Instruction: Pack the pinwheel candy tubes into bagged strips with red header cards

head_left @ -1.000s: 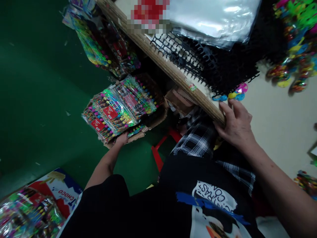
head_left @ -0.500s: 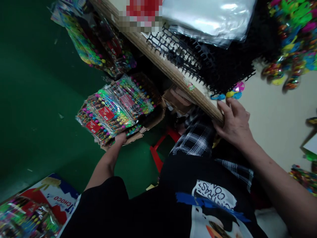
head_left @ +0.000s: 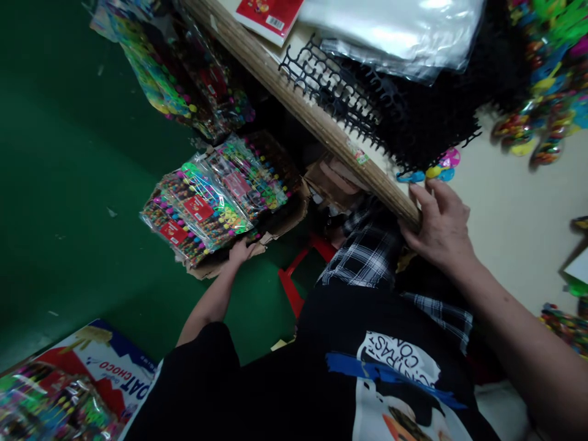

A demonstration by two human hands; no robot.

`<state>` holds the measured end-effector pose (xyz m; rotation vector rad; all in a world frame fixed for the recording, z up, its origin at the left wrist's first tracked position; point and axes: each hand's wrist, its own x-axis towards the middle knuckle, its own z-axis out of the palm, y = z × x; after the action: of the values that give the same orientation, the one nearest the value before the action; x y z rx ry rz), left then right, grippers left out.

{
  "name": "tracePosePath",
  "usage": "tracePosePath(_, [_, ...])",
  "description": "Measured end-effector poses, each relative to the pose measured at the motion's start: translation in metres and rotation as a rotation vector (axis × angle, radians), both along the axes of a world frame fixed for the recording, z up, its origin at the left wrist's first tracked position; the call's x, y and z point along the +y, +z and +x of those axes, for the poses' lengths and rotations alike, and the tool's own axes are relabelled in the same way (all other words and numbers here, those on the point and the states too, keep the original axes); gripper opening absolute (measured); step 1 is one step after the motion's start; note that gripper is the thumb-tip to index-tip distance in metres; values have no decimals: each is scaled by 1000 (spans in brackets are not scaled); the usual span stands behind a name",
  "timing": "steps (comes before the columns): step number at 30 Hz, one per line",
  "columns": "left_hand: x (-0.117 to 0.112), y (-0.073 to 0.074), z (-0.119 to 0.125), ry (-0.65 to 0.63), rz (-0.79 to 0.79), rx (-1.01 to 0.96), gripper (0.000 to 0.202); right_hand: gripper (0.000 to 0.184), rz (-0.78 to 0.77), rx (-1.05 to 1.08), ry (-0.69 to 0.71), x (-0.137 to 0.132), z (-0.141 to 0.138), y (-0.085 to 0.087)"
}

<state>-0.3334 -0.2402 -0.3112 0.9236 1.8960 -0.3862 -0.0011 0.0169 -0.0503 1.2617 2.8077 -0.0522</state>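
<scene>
Down at the left, my left hand [head_left: 239, 251] is at the near rim of an open cardboard box [head_left: 283, 228]. Its fingers go in over the rim and are mostly hidden, so I cannot tell what they hold. Clear packets [head_left: 198, 205] with red labels and many small coloured pieces fill the box. My right hand [head_left: 441, 229] grips the table edge [head_left: 388, 197], its thumb at the side and fingers on top. Just beyond those fingertips lie small pink, yellow and blue plastic pieces [head_left: 432, 173].
Black plastic hook strips [head_left: 399, 122], clear bags [head_left: 390, 30] and a red card [head_left: 271, 17] lie on the table. Filled bags [head_left: 184, 79] hang or stand beyond the box. A red stool [head_left: 294, 282] is below. Another carton [head_left: 98, 367] with packets stands lower left.
My left hand has shifted right along the box rim, away from the front packets. My right hand stays on the table edge. The view has moved slightly.
</scene>
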Motion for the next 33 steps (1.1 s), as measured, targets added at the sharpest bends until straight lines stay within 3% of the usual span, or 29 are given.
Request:
tracePosePath(4, [12,-3,15,94,-34,-33,56,71,6,6,7,-1,-1,2])
tracePosePath(9, [28,6,32,206,-1,128,49,65,-17,26,6,0,0,2])
tracePosePath(14, [28,38,69,261,153,267,49,63,-71,162,32,5,8,-3])
tracePosePath(18, [27,65,111,275,341,234,52,56,-93,402,38,4,16,-2])
tracePosePath(23, [52,91,159,362,654,108,39,24,-100,695,-137,-8,29,13])
tracePosePath(25, [72,107,173,363,802,49,34,18,-126,778,-242,-13,39,22])
tracePosePath(28, [103,141,188,346,986,-78,27,38,-141,817,-441,-12,68,34])
tracePosePath(30, [124,167,197,327,1038,-146,25,46,-95,833,-596,-4,98,41])
tracePosePath(33, [149,209,210,284,1095,-189,27,39,34,871,-795,12,158,48])
